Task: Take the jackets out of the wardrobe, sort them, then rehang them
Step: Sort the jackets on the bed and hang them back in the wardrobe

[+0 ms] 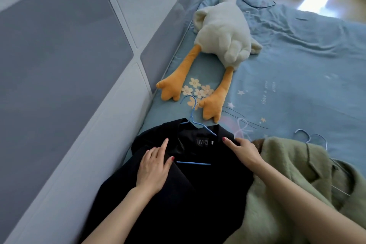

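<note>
The black jacket [174,194] lies along the bed's [297,65] left edge on its blue hanger [195,136], left hand [153,170] flat on one lapel, right hand [244,151] pinching the other shoulder, so a careless tug could slip it off.

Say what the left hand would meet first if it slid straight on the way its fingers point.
The left hand points up-right across the black jacket; it would probably meet the blue hanger at the collar first, though depth is unclear.
</note>
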